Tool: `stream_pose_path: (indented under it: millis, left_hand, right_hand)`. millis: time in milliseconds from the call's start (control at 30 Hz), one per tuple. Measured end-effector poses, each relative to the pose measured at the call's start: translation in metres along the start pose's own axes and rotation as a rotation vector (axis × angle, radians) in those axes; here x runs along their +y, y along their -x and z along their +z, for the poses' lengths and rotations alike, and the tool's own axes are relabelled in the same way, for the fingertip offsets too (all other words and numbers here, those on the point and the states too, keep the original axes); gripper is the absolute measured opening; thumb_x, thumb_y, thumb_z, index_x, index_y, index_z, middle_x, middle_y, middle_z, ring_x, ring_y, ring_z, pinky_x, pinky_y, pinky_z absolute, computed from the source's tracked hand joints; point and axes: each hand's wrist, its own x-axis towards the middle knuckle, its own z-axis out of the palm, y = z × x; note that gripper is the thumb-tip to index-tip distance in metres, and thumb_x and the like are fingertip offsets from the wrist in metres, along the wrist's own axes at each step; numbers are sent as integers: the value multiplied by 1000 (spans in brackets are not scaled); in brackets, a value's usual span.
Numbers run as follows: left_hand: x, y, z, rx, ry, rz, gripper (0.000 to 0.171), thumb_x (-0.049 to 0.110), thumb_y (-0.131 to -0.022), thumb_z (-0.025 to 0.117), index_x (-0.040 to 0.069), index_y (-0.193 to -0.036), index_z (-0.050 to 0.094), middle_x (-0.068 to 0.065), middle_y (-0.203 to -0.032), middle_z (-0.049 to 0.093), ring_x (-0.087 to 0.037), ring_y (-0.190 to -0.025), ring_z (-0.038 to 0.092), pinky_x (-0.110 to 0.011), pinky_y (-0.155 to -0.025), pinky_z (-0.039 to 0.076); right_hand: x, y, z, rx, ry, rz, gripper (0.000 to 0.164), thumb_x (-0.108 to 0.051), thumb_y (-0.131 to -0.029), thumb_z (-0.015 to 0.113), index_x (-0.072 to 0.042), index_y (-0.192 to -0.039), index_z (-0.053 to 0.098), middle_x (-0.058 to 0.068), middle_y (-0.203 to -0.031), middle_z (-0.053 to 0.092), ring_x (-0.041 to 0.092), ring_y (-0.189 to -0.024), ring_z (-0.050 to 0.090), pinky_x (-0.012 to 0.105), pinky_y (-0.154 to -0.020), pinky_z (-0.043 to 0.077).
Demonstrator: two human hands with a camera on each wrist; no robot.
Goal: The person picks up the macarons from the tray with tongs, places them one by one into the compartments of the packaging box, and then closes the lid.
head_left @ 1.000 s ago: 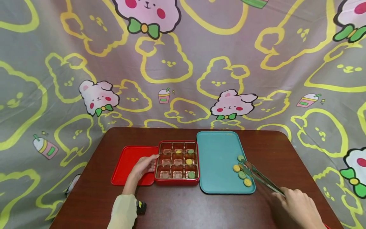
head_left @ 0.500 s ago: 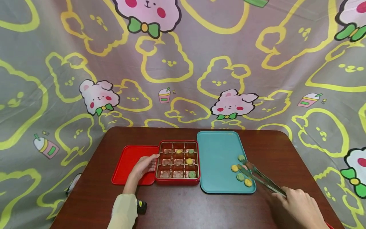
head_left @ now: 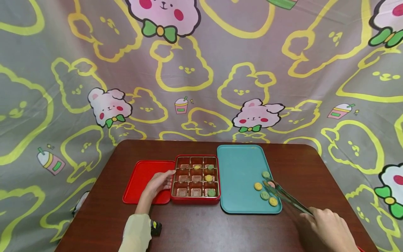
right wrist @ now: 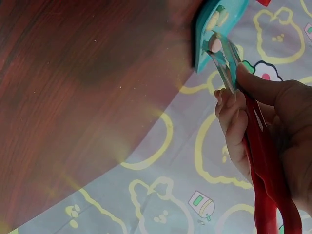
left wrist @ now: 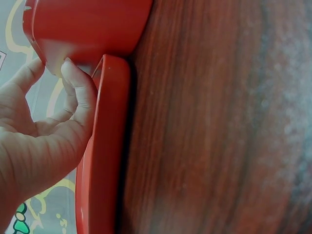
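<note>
My left hand (head_left: 158, 183) grips the left wall of a red box (left wrist: 87, 29) with a clear divided insert. Its thumb and fingertips pinch the edge in the left wrist view. Yellow and green cookies lie in several compartments, among them a yellow cookie (head_left: 208, 178) in the middle right one. In my right hand (head_left: 330, 224) are tongs (right wrist: 263, 161) with red handles and metal arms. Their tips stand spread around a pink cookie (right wrist: 214, 45) on the blue tray (head_left: 242, 164). Beside it lie yellow cookies (head_left: 257, 186) and green cookies (head_left: 264, 195).
A red lid or shallow tray (head_left: 138, 182) lies left of the box, under my left forearm. The box stands close beside the blue tray on a brown wooden table (head_left: 201, 231). A patterned curtain (head_left: 201, 77) surrounds the back and sides.
The tong tips have spread, and the pink cookie between them now shows more clearly. One yellow and one green cookie have shifted slightly left on the tray. The left hand keeps its place.
</note>
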Motion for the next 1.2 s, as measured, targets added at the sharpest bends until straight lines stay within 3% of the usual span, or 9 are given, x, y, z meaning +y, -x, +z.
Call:
stream_pose_path:
  millis: [200, 467, 767, 1033, 1200]
  left_hand:
    - [-1, -1, 0, 2, -5, -3, 32, 36, -98, 69, 7, -84, 70, -2, -75, 66, -13, -65, 59, -24, -64, 53]
    - [-1, -1, 0, -1, 6, 2, 32, 35, -98, 69, 7, -82, 70, -2, -74, 65, -12, -63, 59, -24, -63, 54]
    - [0, 0, 0, 0, 9, -4, 34, 36, -97, 70, 4, -87, 71, -3, -76, 67, -13, -64, 60, -24, -64, 55]
    - [-2, 0, 1, 17, -8, -8, 35, 38, -97, 70, 4, -90, 72, -3, -77, 68, -13, -65, 60, -24, -64, 55]
    - [-2, 0, 0, 16, -9, -5, 34, 38, -97, 70, 5, -89, 72, -3, -77, 68, -13, -66, 60, -24, -65, 54]
  right_hand:
    - [-5, -1, -2, 34, -5, -14, 29, -22, -94, 76, -12, -73, 57, -2, -58, 46, 20, -53, 48, 44, -48, 40]
    - [-21, -6, -7, 152, -1, -76, 31, -19, -92, 78, -14, -72, 55, -3, -55, 37, 19, -51, 39, 40, -47, 34]
    - [-42, -17, -10, 256, -14, -154, 27, -17, -87, 82, -14, -73, 58, -5, -54, 37, 19, -50, 40, 41, -44, 35]
    - [-62, -30, -13, 212, -12, -174, 27, -20, -91, 78, -14, -75, 58, -4, -55, 37, 18, -51, 41, 39, -46, 35]
    - [-71, -35, -11, 260, -8, -222, 36, -20, -89, 81, -16, -71, 51, -5, -55, 33, 17, -50, 37, 36, -45, 33]
